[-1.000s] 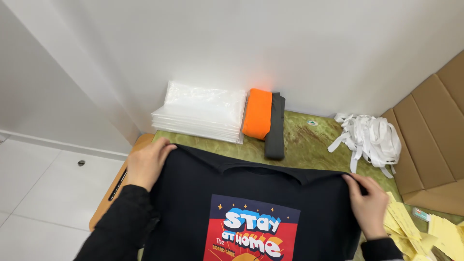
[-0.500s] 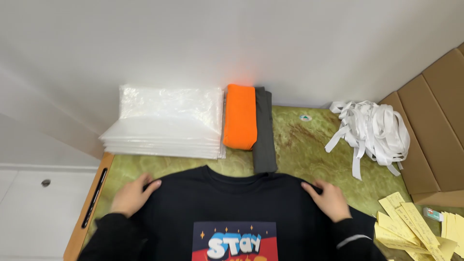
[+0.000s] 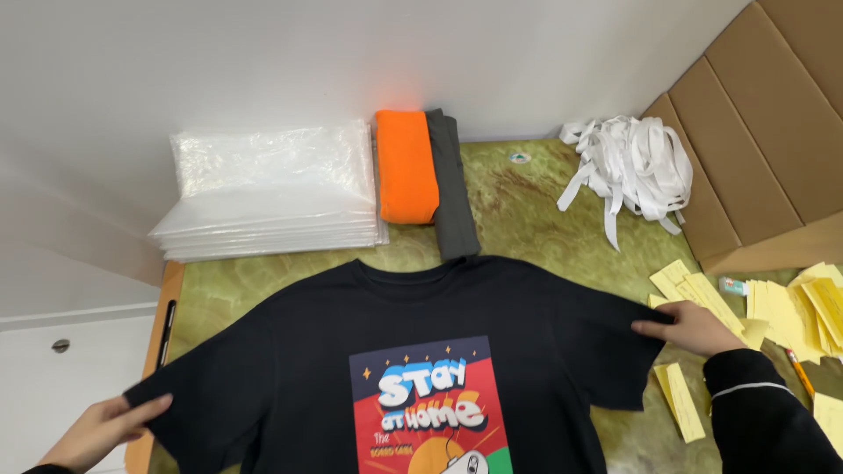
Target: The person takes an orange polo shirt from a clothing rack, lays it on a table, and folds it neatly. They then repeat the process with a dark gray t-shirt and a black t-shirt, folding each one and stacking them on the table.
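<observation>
Now both hands are out at the sleeves of a black T-shirt (image 3: 457, 351) lying print-up on a green marbled tabletop (image 3: 527, 219). The left hand (image 3: 101, 430) pinches the left sleeve hem between thumb and fingers. The right hand (image 3: 694, 326) lies on the right sleeve edge, fingers nearly straight and pressing the cloth; whether it grips I cannot tell. Beyond the hands, past the collar, sit a stack of clear plastic bags (image 3: 272, 197), a folded orange garment (image 3: 407, 167) and a folded grey one (image 3: 452, 189) touching it. Beyond the right hand lie white strips (image 3: 637, 167), a cardboard box (image 3: 764, 132) and yellow paper slips (image 3: 790, 307).
</observation>
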